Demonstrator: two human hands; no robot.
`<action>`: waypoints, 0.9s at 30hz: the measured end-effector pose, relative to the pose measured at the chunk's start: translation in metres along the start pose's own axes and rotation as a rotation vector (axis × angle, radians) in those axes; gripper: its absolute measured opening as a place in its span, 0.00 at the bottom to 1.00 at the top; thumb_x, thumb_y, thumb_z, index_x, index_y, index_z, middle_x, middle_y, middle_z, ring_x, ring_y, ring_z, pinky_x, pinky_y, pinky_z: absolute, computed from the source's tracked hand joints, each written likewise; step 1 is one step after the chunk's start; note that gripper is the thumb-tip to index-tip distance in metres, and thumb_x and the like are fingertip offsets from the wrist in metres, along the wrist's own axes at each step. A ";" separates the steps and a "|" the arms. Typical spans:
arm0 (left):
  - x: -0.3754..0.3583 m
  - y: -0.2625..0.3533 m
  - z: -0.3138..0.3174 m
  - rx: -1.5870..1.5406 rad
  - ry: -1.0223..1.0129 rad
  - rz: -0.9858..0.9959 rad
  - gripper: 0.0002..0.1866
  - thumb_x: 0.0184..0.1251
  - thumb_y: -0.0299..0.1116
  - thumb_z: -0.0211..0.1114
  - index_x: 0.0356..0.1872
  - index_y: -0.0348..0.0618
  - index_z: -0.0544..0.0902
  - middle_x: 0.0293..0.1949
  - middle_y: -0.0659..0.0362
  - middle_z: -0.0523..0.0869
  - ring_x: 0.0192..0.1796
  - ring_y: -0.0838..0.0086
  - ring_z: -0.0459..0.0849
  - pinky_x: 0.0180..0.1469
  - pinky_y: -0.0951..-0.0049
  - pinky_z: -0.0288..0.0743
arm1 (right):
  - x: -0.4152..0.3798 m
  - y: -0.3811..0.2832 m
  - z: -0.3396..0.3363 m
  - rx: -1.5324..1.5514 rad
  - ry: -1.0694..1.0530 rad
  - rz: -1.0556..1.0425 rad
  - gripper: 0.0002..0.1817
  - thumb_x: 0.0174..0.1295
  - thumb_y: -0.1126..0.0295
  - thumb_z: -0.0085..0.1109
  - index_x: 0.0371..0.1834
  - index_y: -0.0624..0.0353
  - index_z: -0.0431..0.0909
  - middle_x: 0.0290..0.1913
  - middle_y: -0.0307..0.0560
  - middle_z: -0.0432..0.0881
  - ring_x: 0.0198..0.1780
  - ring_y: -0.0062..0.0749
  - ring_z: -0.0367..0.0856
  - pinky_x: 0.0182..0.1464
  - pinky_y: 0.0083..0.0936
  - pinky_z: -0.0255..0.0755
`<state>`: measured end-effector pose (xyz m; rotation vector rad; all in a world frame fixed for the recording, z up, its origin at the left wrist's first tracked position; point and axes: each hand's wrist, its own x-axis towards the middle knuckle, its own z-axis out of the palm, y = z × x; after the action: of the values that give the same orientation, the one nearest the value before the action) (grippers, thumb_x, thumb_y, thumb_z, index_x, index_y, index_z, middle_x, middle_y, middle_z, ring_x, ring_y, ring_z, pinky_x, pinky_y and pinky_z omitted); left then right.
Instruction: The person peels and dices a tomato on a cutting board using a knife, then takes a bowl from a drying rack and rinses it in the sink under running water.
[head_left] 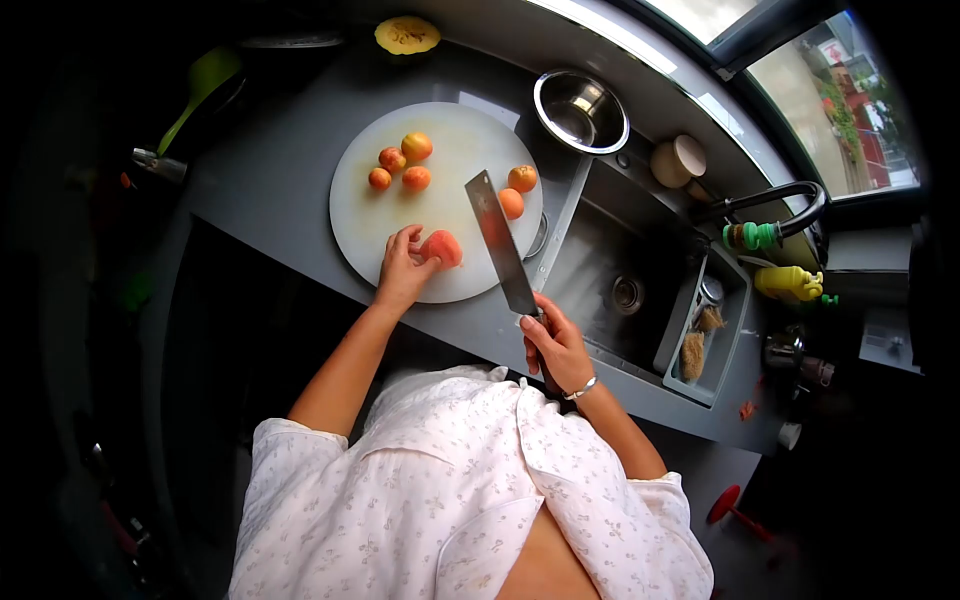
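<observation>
A round white cutting board (375, 235) lies on the grey counter. Near its front edge, my left hand (403, 270) has its thumb and fingers closed around the left side of a pinkish-red tomato (442, 249), whose flat, wet-looking surface seems cut. My right hand (556, 345) grips the handle of a cleaver (503, 245). The broad blade points up and away, held above the board's right side and apart from the tomato. Several whole orange-red tomatoes (416, 179) sit at the back left of the board; two more tomatoes (511, 204) are at its right edge, beyond the blade.
A steel bowl (581, 112) stands behind the sink (610, 240), right of the board. The sink holds a grey caddy (715, 335) with scrubbers. A black faucet (800, 205) and yellow bottle (790, 283) are farther right. A cut yellow squash (407, 36) lies at the back.
</observation>
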<state>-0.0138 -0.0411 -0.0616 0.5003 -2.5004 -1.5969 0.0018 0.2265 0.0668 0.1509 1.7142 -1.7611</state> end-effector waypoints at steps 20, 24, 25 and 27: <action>0.004 0.013 0.004 -0.440 -0.054 -0.365 0.21 0.58 0.34 0.77 0.43 0.36 0.74 0.35 0.54 0.83 0.28 0.73 0.86 0.26 0.74 0.82 | 0.000 0.005 0.050 -0.677 0.079 -0.088 0.20 0.72 0.60 0.57 0.59 0.61 0.74 0.21 0.47 0.78 0.20 0.33 0.75 0.28 0.30 0.70; 0.003 0.009 0.003 -0.432 -0.068 -0.388 0.19 0.57 0.32 0.76 0.42 0.37 0.75 0.35 0.55 0.83 0.29 0.73 0.86 0.26 0.74 0.82 | 0.013 -0.002 0.058 -0.704 0.065 -0.012 0.21 0.71 0.58 0.57 0.59 0.61 0.74 0.25 0.53 0.81 0.25 0.45 0.79 0.33 0.35 0.73; 0.004 0.010 0.002 -0.440 -0.068 -0.378 0.19 0.57 0.31 0.76 0.42 0.37 0.75 0.35 0.55 0.83 0.29 0.73 0.86 0.27 0.73 0.83 | 0.018 -0.003 0.061 -0.726 0.061 -0.014 0.21 0.71 0.58 0.57 0.58 0.61 0.74 0.26 0.54 0.82 0.27 0.49 0.80 0.34 0.37 0.74; 0.003 0.015 0.001 -0.436 -0.063 -0.396 0.17 0.58 0.29 0.74 0.43 0.37 0.75 0.35 0.56 0.82 0.31 0.73 0.85 0.29 0.74 0.83 | 0.030 0.000 0.065 -0.763 0.064 -0.034 0.21 0.71 0.57 0.56 0.58 0.61 0.74 0.29 0.56 0.83 0.30 0.54 0.81 0.35 0.40 0.74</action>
<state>-0.0198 -0.0351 -0.0490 0.9281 -2.0788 -2.2514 0.0021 0.1554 0.0599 -0.1602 2.3138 -1.0224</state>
